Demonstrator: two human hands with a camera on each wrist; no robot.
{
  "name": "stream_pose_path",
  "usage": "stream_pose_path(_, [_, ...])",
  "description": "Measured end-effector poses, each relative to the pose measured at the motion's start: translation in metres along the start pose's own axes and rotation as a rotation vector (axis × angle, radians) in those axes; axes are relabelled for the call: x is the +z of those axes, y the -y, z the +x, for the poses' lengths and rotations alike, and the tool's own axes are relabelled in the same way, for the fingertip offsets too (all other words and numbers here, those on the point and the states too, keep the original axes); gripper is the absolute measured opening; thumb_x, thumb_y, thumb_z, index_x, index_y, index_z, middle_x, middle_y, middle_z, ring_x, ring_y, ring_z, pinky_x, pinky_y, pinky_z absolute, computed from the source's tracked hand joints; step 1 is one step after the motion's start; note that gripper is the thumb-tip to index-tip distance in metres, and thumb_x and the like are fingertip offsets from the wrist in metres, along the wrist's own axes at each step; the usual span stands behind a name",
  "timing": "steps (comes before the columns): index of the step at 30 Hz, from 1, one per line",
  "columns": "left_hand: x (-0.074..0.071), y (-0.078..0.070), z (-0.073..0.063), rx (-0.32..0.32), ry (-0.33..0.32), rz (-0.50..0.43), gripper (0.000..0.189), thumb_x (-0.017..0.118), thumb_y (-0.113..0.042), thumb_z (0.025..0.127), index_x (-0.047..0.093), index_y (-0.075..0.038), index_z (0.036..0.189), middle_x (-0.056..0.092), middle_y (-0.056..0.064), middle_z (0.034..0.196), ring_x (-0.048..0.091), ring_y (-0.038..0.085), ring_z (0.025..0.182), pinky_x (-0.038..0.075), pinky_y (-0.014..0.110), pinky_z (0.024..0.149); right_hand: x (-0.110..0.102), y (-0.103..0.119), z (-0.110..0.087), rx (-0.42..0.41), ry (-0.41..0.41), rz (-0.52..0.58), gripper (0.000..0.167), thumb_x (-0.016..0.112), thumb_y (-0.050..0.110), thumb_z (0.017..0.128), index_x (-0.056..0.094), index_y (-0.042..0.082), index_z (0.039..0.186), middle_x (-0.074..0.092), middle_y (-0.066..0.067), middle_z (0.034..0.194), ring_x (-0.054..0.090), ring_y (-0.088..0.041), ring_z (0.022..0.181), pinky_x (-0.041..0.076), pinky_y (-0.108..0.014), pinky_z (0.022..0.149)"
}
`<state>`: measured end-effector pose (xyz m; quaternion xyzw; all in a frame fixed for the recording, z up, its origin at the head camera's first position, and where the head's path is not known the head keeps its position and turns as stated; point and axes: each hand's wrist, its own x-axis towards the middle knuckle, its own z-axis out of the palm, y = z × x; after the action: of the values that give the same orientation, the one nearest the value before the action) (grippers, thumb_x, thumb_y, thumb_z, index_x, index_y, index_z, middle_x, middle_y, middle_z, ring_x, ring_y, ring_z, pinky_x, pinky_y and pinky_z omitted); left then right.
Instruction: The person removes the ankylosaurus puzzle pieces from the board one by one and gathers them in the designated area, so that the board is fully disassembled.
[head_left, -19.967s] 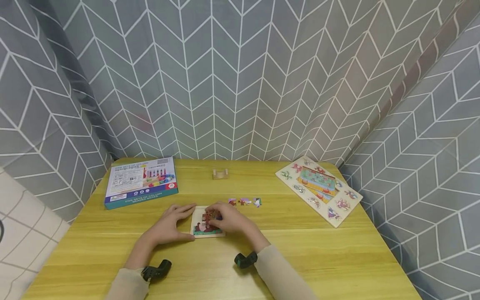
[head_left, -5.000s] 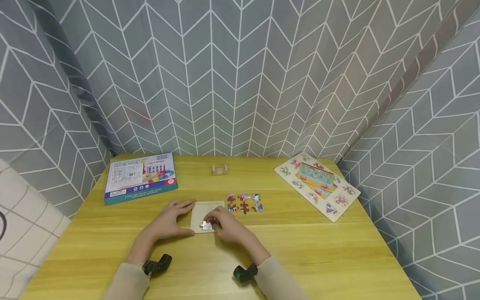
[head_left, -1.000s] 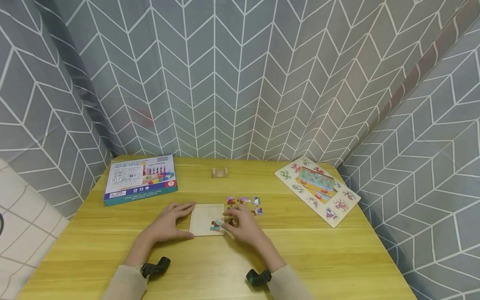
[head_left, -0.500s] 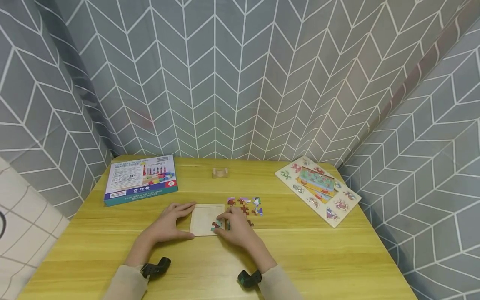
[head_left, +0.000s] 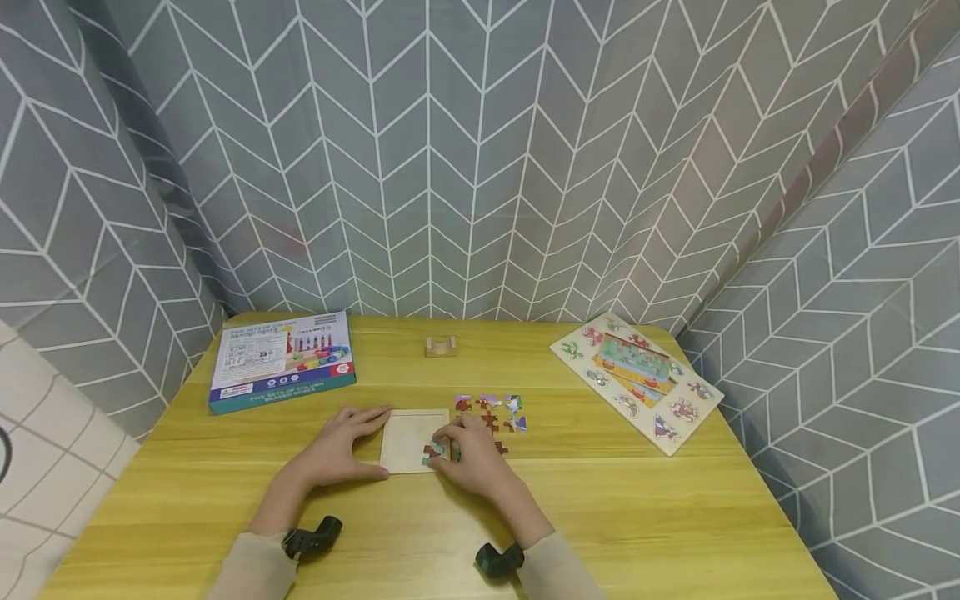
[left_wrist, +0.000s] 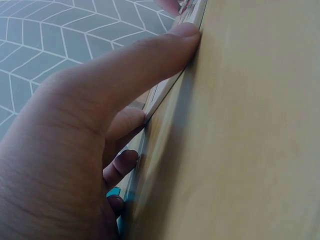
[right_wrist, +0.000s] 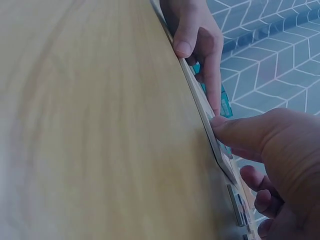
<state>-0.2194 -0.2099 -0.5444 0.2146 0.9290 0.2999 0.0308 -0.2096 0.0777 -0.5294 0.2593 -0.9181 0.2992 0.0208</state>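
A shallow square wooden puzzle tray lies flat on the table in the head view. My left hand holds its left side, thumb at the near corner and index finger at the far one. In the left wrist view the thumb presses along the tray's edge. My right hand pinches a teal and brown jigsaw piece in the tray's near right corner, its other fingers curled. The right wrist view shows the right thumb on the tray's rim; the piece itself is hidden there.
Several loose jigsaw pieces lie in rows right of the tray, partly behind the right hand. A small wooden block stands farther back. At back left is a printed box; at right, an animal puzzle board carries picture cards.
Twenty seconds ago the tray held a brown, partly assembled picture; since then pieces have moved out into rows. Over the last second my right hand shifted left onto the corner piece. My left hand stayed put.
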Motion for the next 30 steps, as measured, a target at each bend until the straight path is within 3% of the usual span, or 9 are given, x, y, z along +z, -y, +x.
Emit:
stream_pose_path(5, [-0.0001, -0.0007, -0.0001, -0.010, 0.003, 0.000, 0.103, 0.088, -0.062, 0.077, 0.047, -0.020, 0.163, 0.050, 0.007, 0.159, 0.045, 0.029, 0.130, 0.046, 0.061, 0.104, 0.0011, 0.0016, -0.0006, -0.010, -0.008, 0.014, 0.027, 0.085, 0.025, 0.093, 0.077, 0.015, 0.117, 0.068, -0.001, 0.116, 0.056, -0.023, 0.117, 0.046, -0.046, 0.102])
stream_pose_path(11, [0.0008, 0.0006, 0.0005, -0.012, 0.001, 0.004, 0.103, 0.088, -0.062, 0.077, 0.047, -0.021, 0.163, 0.048, 0.005, 0.161, 0.044, 0.029, 0.131, 0.045, 0.061, 0.105, 0.0036, -0.0005, 0.0005, -0.031, 0.002, 0.008, 0.029, 0.085, 0.023, 0.093, 0.076, 0.015, 0.119, 0.069, 0.005, 0.103, 0.057, -0.016, 0.106, 0.046, -0.043, 0.098])
stream_pose_path(19, [0.0011, -0.0003, 0.0006, -0.002, -0.006, -0.002, 0.102, 0.089, -0.060, 0.077, 0.047, -0.020, 0.162, 0.049, 0.006, 0.160, 0.045, 0.029, 0.130, 0.045, 0.061, 0.104, -0.0003, -0.0027, 0.0004, -0.044, 0.058, 0.016, 0.032, 0.082, 0.022, 0.095, 0.076, 0.011, 0.124, 0.069, 0.004, 0.106, 0.058, -0.012, 0.101, 0.046, -0.040, 0.097])
stream_pose_path(24, [-0.0001, -0.0016, -0.0004, 0.002, -0.008, 0.001, 0.102, 0.089, -0.058, 0.078, 0.048, -0.018, 0.162, 0.049, 0.009, 0.160, 0.045, 0.031, 0.130, 0.045, 0.062, 0.104, -0.0019, -0.0032, 0.0006, -0.084, 0.077, -0.007, 0.033, 0.083, 0.020, 0.094, 0.076, 0.010, 0.125, 0.073, 0.000, 0.113, 0.064, -0.017, 0.108, 0.050, -0.042, 0.102])
stream_pose_path(30, [-0.0003, -0.0014, 0.0004, 0.004, -0.006, 0.006, 0.102, 0.089, -0.058, 0.078, 0.047, -0.018, 0.162, 0.050, 0.008, 0.160, 0.045, 0.029, 0.128, 0.046, 0.061, 0.103, -0.0027, -0.0015, 0.0009, -0.069, 0.105, -0.012, 0.034, 0.077, 0.023, 0.099, 0.074, 0.009, 0.130, 0.072, -0.002, 0.121, 0.062, -0.020, 0.116, 0.048, -0.043, 0.106])
